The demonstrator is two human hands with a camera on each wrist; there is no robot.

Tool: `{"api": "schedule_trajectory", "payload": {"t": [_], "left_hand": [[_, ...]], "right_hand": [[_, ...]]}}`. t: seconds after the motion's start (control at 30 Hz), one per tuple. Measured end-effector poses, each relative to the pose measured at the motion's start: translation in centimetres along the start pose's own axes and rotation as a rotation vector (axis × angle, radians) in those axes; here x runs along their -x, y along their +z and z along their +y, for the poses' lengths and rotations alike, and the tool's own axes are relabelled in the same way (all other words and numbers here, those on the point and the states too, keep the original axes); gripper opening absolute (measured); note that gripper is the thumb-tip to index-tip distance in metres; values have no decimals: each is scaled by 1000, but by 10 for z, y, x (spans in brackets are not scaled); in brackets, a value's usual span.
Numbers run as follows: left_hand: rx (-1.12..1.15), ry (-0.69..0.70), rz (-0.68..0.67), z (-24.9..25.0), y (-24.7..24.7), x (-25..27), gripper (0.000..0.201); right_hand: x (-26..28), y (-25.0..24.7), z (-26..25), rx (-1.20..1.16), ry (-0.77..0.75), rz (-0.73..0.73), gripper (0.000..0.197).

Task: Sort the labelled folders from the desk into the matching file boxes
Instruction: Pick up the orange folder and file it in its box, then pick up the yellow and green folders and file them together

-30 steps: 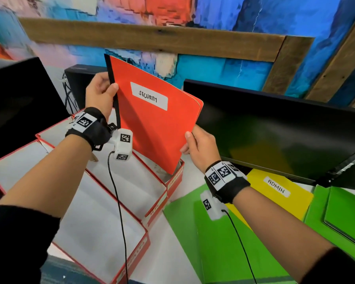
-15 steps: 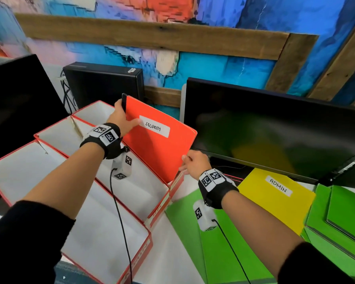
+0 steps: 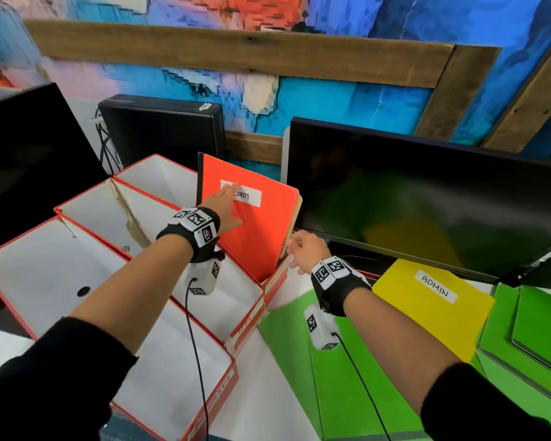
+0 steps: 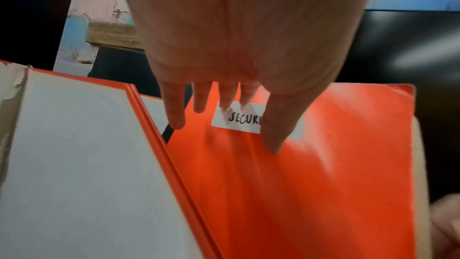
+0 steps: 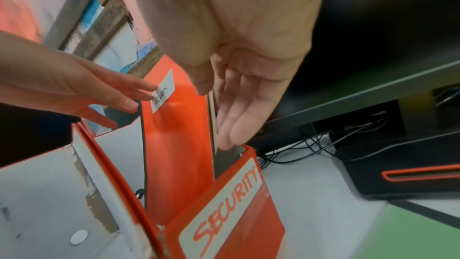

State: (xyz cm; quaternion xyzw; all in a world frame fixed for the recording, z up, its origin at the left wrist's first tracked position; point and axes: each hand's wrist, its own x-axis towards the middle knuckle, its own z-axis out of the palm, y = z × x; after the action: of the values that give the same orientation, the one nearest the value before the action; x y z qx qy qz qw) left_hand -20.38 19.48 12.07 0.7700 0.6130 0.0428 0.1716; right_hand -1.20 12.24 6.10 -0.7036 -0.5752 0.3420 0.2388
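Orange SECURITY folder (image 3: 258, 230) is seated in SECURITY box (image 5: 224, 204); left hand (image 3: 223, 206) and right hand (image 3: 303, 249) are spread flat, gripping nothing. ADMIN folder (image 3: 433, 307) and green folders (image 3: 347, 370) are left on bench (image 3: 261, 393).

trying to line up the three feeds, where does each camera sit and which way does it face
Head: on the head, facing forward and down at file boxes, both forearms showing.
Left wrist: along the left hand at the orange folder.
Right wrist: along the right hand at the SECURITY box.
All three views share the folder's SECURITY label.
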Motion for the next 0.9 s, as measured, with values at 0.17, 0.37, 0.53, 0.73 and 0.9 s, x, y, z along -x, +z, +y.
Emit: {"api": "schedule_trajectory", "payload": {"t": [0.17,0.37,0.53,0.73,0.9], "left_hand": [[71,39,-3,14,9,14,86],[36,172,-41,67,49,37,55],[-43,199,-241,120,96,46,36],[-107,112,-458,171,174,58,42],[-9,-5,-509,211,232,58,65]], "right_hand": [[20,-28,38,99,24,-92,33],[58,-89,135,488,157,-136,33],[102,-132,216,643,285,-221,36],[135,-149,267,699,342,-362,42],[144,-149,298,681,373,-323,47]]}}
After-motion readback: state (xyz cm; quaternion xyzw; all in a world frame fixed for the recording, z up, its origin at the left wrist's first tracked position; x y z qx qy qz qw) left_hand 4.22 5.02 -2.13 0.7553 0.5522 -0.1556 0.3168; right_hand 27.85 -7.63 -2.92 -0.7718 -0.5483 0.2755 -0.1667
